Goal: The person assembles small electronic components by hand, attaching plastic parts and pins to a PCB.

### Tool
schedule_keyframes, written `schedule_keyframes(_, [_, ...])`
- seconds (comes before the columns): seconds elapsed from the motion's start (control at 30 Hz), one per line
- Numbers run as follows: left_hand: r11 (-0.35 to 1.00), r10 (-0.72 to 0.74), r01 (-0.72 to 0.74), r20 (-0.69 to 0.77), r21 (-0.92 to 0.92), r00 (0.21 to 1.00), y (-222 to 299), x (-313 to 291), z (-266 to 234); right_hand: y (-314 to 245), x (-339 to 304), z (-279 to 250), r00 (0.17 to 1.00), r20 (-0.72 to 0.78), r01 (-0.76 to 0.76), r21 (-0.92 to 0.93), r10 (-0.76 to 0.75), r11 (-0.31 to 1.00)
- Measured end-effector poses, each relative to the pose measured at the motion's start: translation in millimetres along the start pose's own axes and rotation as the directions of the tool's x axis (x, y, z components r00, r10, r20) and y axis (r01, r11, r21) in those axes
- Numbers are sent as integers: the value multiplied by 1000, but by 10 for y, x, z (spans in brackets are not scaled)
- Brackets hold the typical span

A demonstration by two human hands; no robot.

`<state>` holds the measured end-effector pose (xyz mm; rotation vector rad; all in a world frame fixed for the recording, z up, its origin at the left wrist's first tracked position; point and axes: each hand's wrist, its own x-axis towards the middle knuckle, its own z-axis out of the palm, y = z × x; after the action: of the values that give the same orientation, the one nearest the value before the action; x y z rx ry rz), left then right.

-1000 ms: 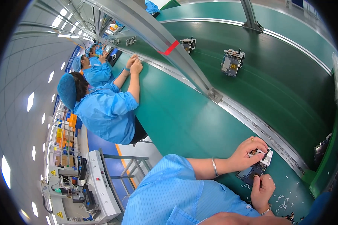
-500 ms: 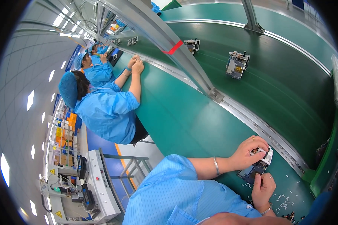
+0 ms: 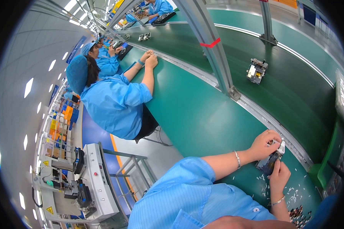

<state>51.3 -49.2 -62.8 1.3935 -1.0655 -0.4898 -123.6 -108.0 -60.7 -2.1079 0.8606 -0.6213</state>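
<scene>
The step in hand looks like two-handed work on a circuit-board assembly [image 3: 266,165] at the table's [image 3: 187,107] right end. The left hand [image 3: 266,144] curls closed over its white far end; the right hand [image 3: 279,176] closes on its near edge. The next move seemingly calls for a steady hold. White slivers [image 3: 292,194] and small coloured parts [image 3: 300,216] clutter the near side; a metal rail [image 3: 269,124] borders the far side.

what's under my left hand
A white frame and a dark board show beside your left hand; the parts it covers can't be seen.
</scene>
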Motion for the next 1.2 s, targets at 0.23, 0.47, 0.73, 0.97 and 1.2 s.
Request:
schedule_keyframes(0.23, [998,51,-57,-151,-34,987,-70,-41,91,-173,131,-71,960,96,-277,180,263,944])
schedule_keyframes(0.47, [990,-95,88,-57,-108,994,61,-138,274,-187,-387,-564,985,-81,-125,252,149,960])
schedule_keyframes(0.73, [969,-188,190,30,-158,982,208,-93,554,655,-887,-1609,819,-521,-354,-131,240,926])
schedule_keyframes(0.97, [998,12,-16,-71,-60,997,132,-156,285,1047,-915,-2207,700,-677,-693,-565,228,447])
schedule_keyframes(1.2, [985,170,-166,-73,51,983,526,-253,232,756,-712,-1975,890,-381,-392,-352,252,850])
